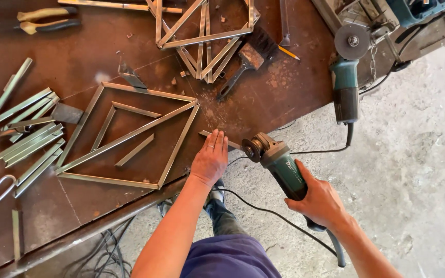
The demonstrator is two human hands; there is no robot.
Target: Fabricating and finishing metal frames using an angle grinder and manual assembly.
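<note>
— What do we have in hand here?

— Our right hand (pixel 319 198) is wrapped tight around the body of a green grinder (pixel 279 162), its disc at the bench (pixel 284 98) edge. Our left hand (pixel 210 158) lies flat, fingers spread, pressing a short steel strip (pixel 208 134) onto the rusty bench top. It grips nothing.

— Does the disc touch the strip?

— We cannot tell. The strip's far end runs right up to the disc, but the guard and our fingers cover the meeting point — most of the strip is under our palm.

— What lies beside it?

— A diamond-shaped frame (pixel 130 136) of welded strips, just left of our left hand, with loose bars inside it. Beyond that, a pile of cut strips (pixel 29 134). At the top a second frame (pixel 202 36) is cut off by the edge, with a brush (pixel 245 62) leaning against it.

— And the other machine?

— A second grinder (pixel 347 77) rests at the bench corner, well apart from ours. Pliers (pixel 45 20) with yellow handles sit at the far left — partly out of view.

— The cable?

— It trails from our grinder down past our leg; its end is hidden.
</note>
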